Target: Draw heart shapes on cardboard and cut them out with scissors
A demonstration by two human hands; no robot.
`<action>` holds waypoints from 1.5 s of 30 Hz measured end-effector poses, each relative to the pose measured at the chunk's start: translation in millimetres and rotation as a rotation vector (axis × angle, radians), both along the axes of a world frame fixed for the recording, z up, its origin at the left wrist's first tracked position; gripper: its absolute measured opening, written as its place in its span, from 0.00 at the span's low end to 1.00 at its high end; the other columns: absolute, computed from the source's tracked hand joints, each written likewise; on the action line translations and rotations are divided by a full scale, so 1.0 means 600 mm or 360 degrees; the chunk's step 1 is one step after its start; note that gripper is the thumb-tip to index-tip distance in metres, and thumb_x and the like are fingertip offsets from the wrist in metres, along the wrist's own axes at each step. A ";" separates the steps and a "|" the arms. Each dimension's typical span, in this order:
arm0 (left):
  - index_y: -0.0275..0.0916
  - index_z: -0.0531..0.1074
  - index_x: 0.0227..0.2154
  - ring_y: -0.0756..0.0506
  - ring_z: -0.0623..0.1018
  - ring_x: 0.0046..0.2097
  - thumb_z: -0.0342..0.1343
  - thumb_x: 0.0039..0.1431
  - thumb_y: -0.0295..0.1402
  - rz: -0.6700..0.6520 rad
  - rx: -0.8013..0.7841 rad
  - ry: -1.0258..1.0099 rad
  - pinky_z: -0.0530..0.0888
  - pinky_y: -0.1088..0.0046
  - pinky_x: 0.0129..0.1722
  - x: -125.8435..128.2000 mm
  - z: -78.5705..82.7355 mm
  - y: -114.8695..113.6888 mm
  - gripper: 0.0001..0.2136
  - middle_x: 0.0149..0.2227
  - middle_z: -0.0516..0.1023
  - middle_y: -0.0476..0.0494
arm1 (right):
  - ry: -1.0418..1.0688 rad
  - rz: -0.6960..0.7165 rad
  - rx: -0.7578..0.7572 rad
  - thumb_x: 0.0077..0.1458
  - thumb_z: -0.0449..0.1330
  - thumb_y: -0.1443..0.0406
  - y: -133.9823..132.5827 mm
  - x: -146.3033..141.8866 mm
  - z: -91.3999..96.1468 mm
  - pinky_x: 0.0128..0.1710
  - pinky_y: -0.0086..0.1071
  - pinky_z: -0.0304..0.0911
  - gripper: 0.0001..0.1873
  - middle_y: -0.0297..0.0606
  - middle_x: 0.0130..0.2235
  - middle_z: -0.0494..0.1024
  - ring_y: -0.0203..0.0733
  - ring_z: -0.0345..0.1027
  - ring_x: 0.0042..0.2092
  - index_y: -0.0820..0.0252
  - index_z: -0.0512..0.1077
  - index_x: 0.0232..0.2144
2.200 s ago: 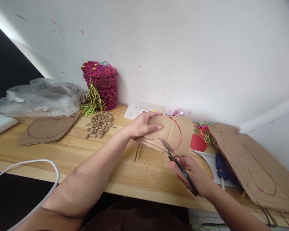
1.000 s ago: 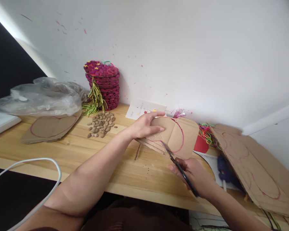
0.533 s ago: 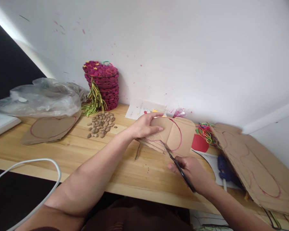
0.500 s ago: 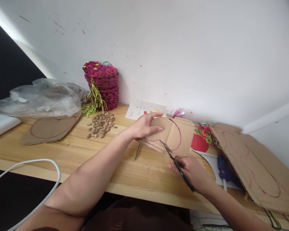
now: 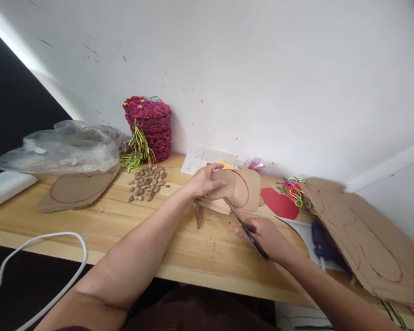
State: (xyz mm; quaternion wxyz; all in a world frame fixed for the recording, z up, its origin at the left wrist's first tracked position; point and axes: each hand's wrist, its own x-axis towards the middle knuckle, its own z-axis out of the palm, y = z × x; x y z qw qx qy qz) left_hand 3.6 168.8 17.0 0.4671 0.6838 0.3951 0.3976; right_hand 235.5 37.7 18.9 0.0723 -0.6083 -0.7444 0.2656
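Observation:
My left hand point(image 5: 207, 183) grips a folded piece of brown cardboard point(image 5: 252, 195) by its left side, thumb on top. A curved magenta line is drawn on its face. In my right hand point(image 5: 257, 232) is a pair of black-handled scissors point(image 5: 243, 224), fingers round the handles. Their blades meet the cardboard's lower edge near the middle, beside the drawn line. A narrow cardboard strip point(image 5: 198, 216) hangs below the left end of the piece. Just right of the cardboard lies a red rounded cutout point(image 5: 281, 203).
Left stand a purple woven basket point(image 5: 153, 131) with a yellow-green tassel, seeds point(image 5: 147, 183), a plastic bag point(image 5: 72, 146) and marked cardboard point(image 5: 77, 189). Right are coloured cords point(image 5: 296, 191), a blue glue gun point(image 5: 320, 241) and a large marked cardboard sheet point(image 5: 362, 234). A white cable point(image 5: 84, 243) loops front left.
Both hands, the cardboard and the scissors have shifted a little left, showing more of the red cutout. The strip below the cardboard now hangs wider. The view has tilted slightly.

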 end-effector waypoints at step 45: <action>0.37 0.77 0.36 0.48 0.77 0.30 0.73 0.45 0.54 0.0153 -0.0980 -0.0964 0.75 0.73 0.30 0.016 0.026 -0.030 0.26 0.32 0.80 0.44 | 0.2420 -0.1072 0.0283 0.38 0.79 0.52 0.136 -0.014 -0.001 0.17 0.24 0.62 0.25 0.24 0.21 0.73 0.29 0.63 0.17 0.57 0.70 0.27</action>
